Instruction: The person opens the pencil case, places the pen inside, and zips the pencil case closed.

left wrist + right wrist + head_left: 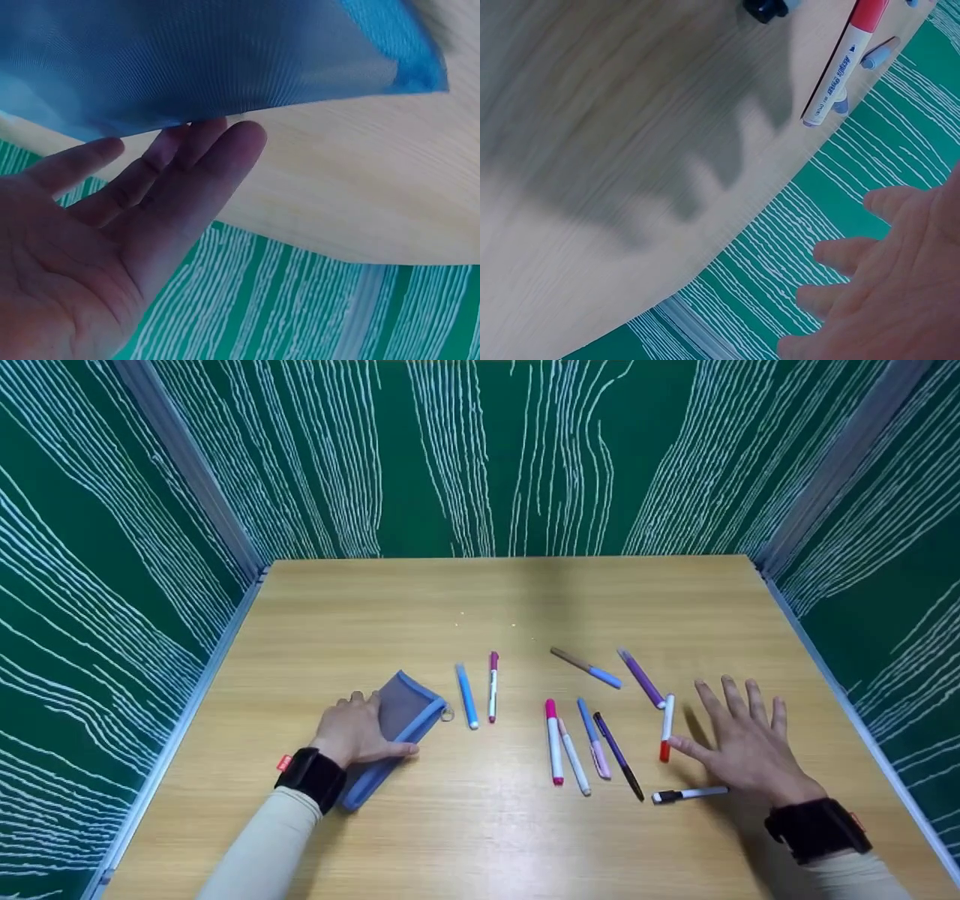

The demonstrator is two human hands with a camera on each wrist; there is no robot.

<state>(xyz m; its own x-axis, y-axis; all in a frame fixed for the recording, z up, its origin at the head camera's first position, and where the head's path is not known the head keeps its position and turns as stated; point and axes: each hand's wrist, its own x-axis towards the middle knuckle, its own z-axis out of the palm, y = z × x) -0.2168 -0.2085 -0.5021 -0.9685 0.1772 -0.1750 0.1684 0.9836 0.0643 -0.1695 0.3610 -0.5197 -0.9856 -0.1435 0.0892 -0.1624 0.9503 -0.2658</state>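
Observation:
A blue-trimmed mesh pencil pouch (411,701) lies slanted on the left of the table, a small metal ring at its right corner. My left hand (358,733) holds it across its width, thumb over the right edge and fingers along the left one. In the left wrist view, the fingertips (244,139) touch the border of the mesh pouch (225,52). My right hand (754,746) is spread, palm down, above the table. Nearest to it are a white marker with a red cap (667,727) and a black-capped marker (690,795).
Between the hands lie several pens: a light blue marker (466,697), a magenta-capped one (493,688), a pink-capped one (554,742), a dark pen (619,757) and a purple one (641,679). Green patterned walls (450,457) enclose the table (487,840) at back and sides.

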